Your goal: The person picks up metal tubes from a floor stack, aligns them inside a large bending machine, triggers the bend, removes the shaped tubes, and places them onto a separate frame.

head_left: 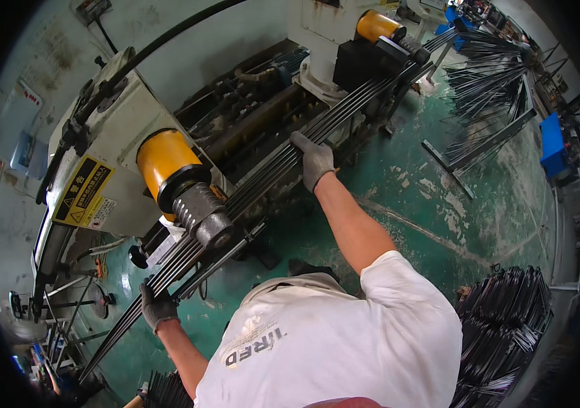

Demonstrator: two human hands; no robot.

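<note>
A bundle of long, thin dark metal rods [262, 185] runs slantwise from the lower left to the upper right, along the front of a machine. My left hand [157, 307], in a grey glove, is closed round the rods near their lower left part. Farther up the bundle, my right hand [313, 160], also gloved in grey, grips them from the near side, with its fingertips partly hidden. Between my hands the rods pass by a threaded metal spindle [201, 216] on a yellow cylinder [164, 163].
A light-coloured machine housing [123, 146] stands at left. Another yellow cylinder [378, 26] sits at the far end. Stacks of dark rods [500, 333] lie at lower right, and more rods [490, 88] at upper right. Blue bins [553, 144] stand along the right side.
</note>
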